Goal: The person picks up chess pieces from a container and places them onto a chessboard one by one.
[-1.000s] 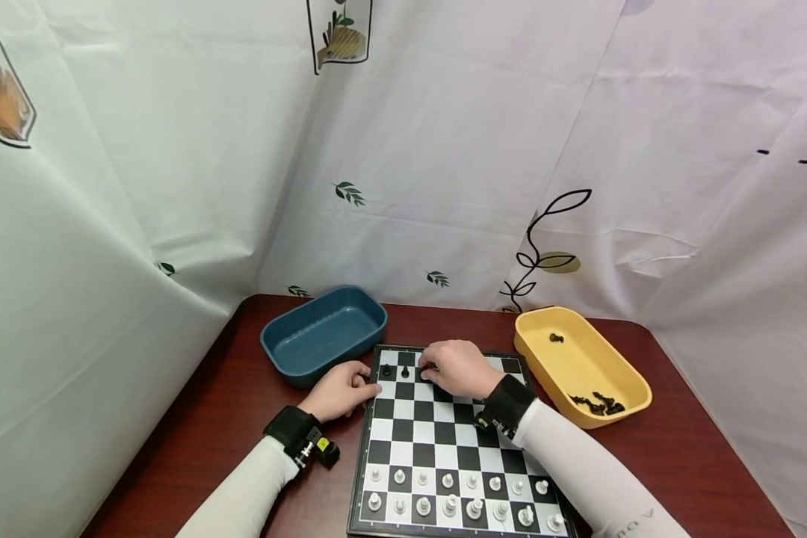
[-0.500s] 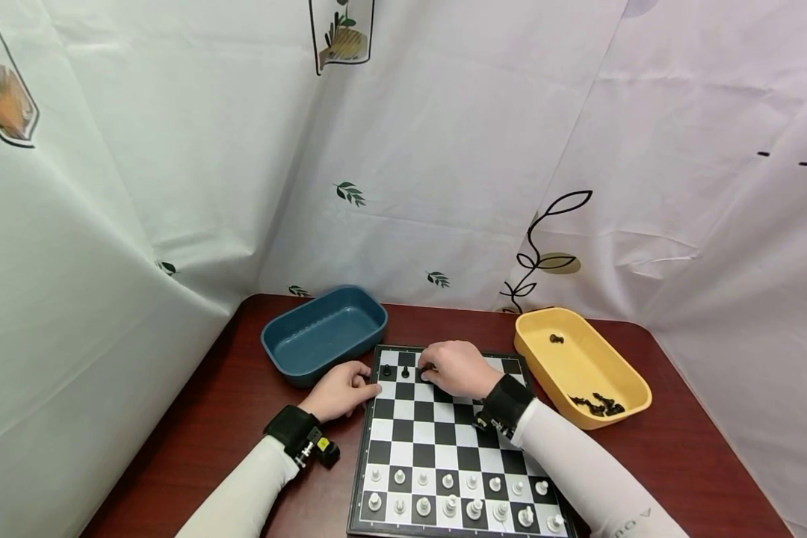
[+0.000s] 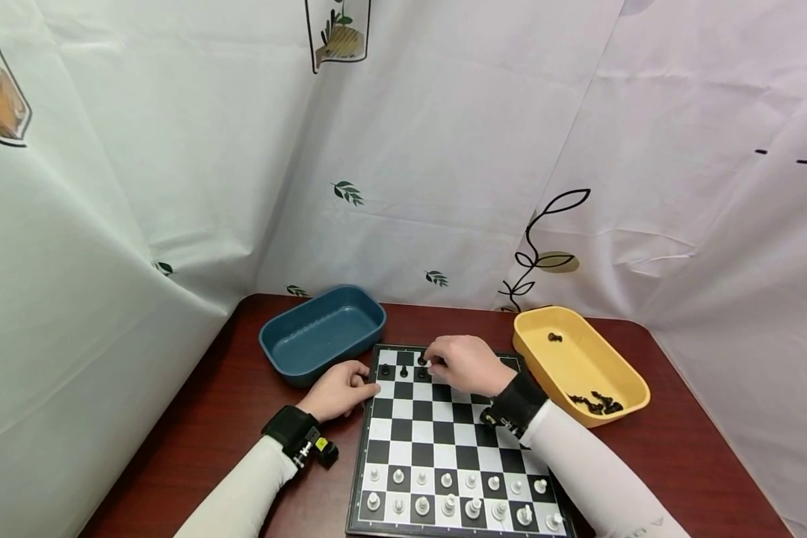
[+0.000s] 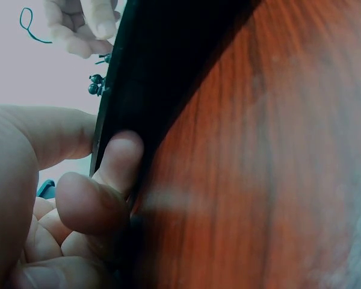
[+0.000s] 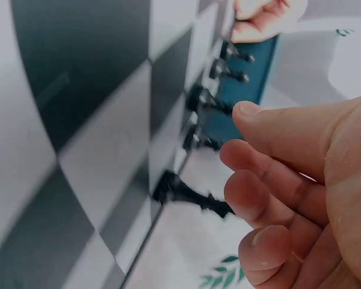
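Note:
A chessboard (image 3: 437, 430) lies on the dark red table. My left hand (image 3: 366, 387) grips its left edge; in the left wrist view the thumb lies on top and a finger (image 4: 117, 162) presses the black rim (image 4: 162, 66). My right hand (image 3: 432, 364) hovers over the far rows with fingers half curled. In the right wrist view a fingertip (image 5: 234, 192) touches the head of a standing black piece (image 5: 180, 191), and the thumb stays apart from it. Other black pieces (image 3: 403, 370) stand in a line to its left. White pieces (image 3: 447, 502) fill the two near rows.
A blue tray (image 3: 323, 329) sits beyond the board's left corner with nothing visible inside. A yellow tray (image 3: 635, 385) at the right holds several loose black pieces (image 3: 595, 403). White patterned curtains close in the table on the left, back and right.
My right hand has shifted slightly up the board toward the far edge, and a black piece now shows beside its fingertips. The left hand has not moved.

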The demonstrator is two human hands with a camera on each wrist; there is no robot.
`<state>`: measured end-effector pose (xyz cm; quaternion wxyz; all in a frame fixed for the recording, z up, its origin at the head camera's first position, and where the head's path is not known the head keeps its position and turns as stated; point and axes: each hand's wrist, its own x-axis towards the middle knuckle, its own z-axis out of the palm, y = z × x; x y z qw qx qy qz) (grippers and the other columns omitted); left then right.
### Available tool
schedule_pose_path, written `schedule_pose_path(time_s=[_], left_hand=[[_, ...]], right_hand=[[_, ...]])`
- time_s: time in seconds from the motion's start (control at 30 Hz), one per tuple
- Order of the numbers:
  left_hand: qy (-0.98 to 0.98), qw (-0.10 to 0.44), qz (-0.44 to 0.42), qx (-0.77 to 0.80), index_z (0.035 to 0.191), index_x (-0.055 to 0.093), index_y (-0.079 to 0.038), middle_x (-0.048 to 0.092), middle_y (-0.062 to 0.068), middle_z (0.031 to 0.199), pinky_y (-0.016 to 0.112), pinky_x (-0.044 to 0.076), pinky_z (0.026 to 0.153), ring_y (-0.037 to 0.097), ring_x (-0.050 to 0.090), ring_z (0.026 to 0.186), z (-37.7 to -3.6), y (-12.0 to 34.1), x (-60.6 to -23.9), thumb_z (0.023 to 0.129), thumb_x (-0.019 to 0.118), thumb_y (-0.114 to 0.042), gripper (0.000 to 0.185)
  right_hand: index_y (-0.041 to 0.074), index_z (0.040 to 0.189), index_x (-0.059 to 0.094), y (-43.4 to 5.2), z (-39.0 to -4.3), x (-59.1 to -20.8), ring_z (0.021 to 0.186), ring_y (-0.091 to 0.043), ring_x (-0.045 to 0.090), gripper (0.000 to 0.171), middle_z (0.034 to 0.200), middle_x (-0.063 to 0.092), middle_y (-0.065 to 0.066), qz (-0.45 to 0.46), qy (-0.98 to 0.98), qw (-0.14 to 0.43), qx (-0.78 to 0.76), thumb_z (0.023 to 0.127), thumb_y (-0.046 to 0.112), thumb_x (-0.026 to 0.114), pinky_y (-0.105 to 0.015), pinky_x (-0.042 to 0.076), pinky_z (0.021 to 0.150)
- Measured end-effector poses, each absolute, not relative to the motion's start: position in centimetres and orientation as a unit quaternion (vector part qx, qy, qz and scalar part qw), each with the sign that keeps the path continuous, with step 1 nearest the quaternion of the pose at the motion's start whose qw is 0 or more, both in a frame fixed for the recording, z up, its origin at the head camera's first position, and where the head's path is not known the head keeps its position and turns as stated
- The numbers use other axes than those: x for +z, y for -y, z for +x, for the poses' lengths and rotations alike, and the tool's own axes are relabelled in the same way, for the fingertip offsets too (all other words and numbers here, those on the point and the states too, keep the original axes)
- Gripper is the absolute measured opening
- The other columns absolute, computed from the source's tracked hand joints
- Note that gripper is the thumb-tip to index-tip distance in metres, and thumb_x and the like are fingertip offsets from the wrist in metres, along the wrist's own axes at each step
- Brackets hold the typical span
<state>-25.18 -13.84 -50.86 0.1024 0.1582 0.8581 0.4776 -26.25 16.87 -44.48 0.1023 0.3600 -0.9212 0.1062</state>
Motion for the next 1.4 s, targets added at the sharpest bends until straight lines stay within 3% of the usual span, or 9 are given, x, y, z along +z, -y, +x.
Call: schedule_pose_path(time_s=[0.47, 0.73, 1.1, 1.4], left_hand=[[-0.858, 0.104, 0.158, 0.478, 0.132, 0.064, 0.006, 0.065, 0.000, 0.070, 0.031, 0.051, 0.052, 0.013, 0.053, 0.045, -25.3, 13.8, -51.0, 0.103, 0.082, -0.027, 0.048], [-0.858, 0.103, 0.160, 0.478, 0.132, 0.064, 0.006, 0.064, 0.000, 0.070, 0.032, 0.051, 0.053, 0.013, 0.053, 0.045, -25.3, 13.8, -50.9, 0.103, 0.082, -0.028, 0.048], [-0.854, 0.108, 0.156, 0.485, 0.132, 0.064, 0.005, 0.065, 0.000, 0.071, 0.032, 0.049, 0.052, 0.013, 0.052, 0.045, -25.5, 13.9, -51.2, 0.103, 0.081, -0.027, 0.047], [-0.853, 0.106, 0.159, 0.486, 0.133, 0.064, 0.006, 0.065, 0.000, 0.071, 0.032, 0.049, 0.051, 0.014, 0.052, 0.044, -25.5, 13.9, -51.3, 0.103, 0.081, -0.027, 0.048]], right_hand=[[0.016, 0.107, 0.084, -20.3, -26.4, -43.0, 0.083, -0.007, 0.068, 0.009, 0.098, 0.076, 0.006, 0.316, 0.929, 0.133, 0.143, 0.099, 0.018, 0.087, -0.032, 0.057, 0.072], [0.014, 0.110, 0.084, -22.2, -26.5, -42.0, 0.081, -0.006, 0.064, 0.011, 0.097, 0.075, 0.007, 0.281, 0.938, 0.122, 0.161, 0.101, 0.020, 0.085, -0.034, 0.056, 0.073], [0.011, 0.113, 0.084, -25.5, -26.8, -41.0, 0.088, -0.019, 0.072, 0.015, 0.107, 0.080, -0.002, 0.228, 0.953, 0.125, 0.156, 0.102, 0.021, 0.084, -0.045, 0.060, 0.079], [0.009, 0.111, 0.083, -28.6, -27.3, -40.2, 0.086, -0.022, 0.068, 0.012, 0.103, 0.079, -0.005, 0.198, 0.958, 0.131, 0.163, 0.103, 0.018, 0.081, -0.044, 0.057, 0.076]])
